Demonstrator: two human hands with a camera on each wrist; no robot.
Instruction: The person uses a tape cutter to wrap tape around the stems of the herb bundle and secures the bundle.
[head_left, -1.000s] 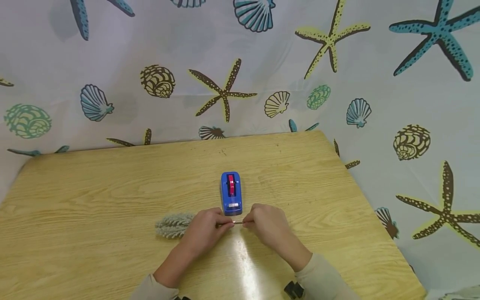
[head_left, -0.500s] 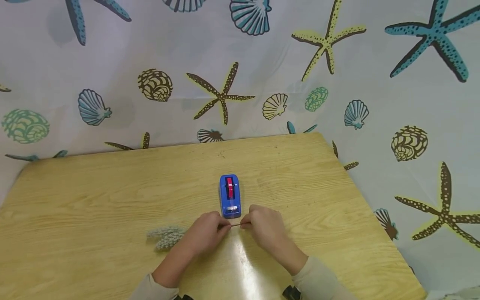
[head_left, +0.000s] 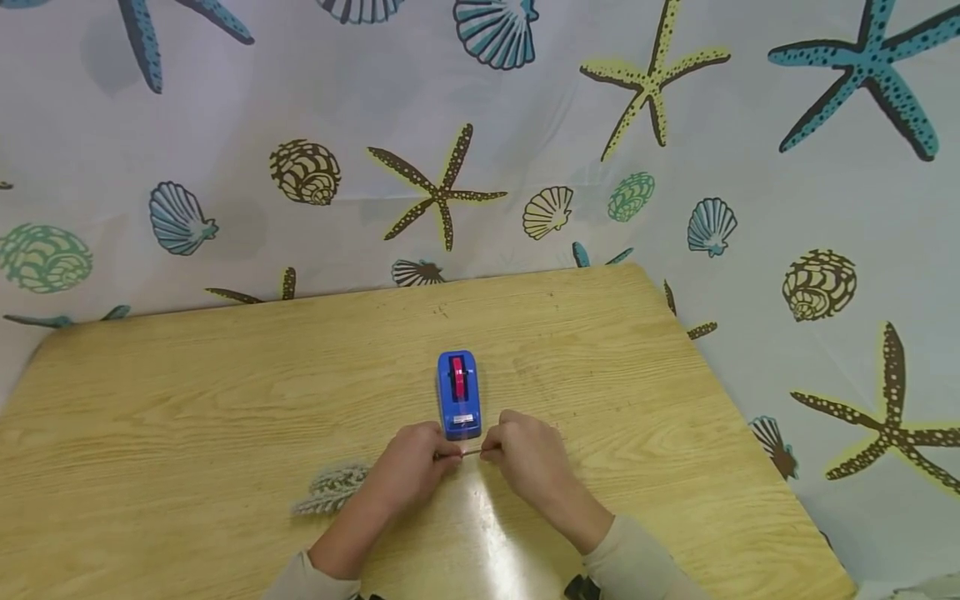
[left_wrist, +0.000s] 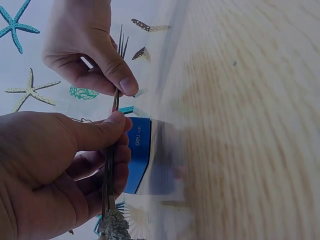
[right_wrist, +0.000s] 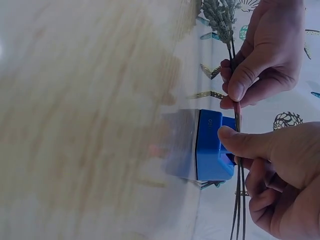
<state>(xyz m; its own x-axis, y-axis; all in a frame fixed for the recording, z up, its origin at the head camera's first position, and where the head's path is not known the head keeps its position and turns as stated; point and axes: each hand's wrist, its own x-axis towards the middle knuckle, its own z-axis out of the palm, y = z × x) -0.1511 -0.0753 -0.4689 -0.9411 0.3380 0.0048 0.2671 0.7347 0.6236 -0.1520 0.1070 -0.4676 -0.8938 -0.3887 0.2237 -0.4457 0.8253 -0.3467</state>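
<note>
1. One table (head_left: pixel 225 400) carries one blue tape dispenser (head_left: pixel 457 392), just beyond the hands.
2. The left hand (head_left: pixel 408 467) pinches the thin stems (head_left: pixel 471 452); their grey sprig (head_left: pixel 330 490) lies left of it on the table.
3. The right hand (head_left: pixel 525 454) pinches the same stems nearer their free ends.
4. Probably best: keep the roughly three stems bunched and taut between both pinches.

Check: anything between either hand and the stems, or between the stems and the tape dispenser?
Nothing visible. The left hand and right hand both pinch the thin stems directly, fluffy heads trailing left. The blue tape dispenser sits just behind the stems, with only bare wooden table between.
</note>
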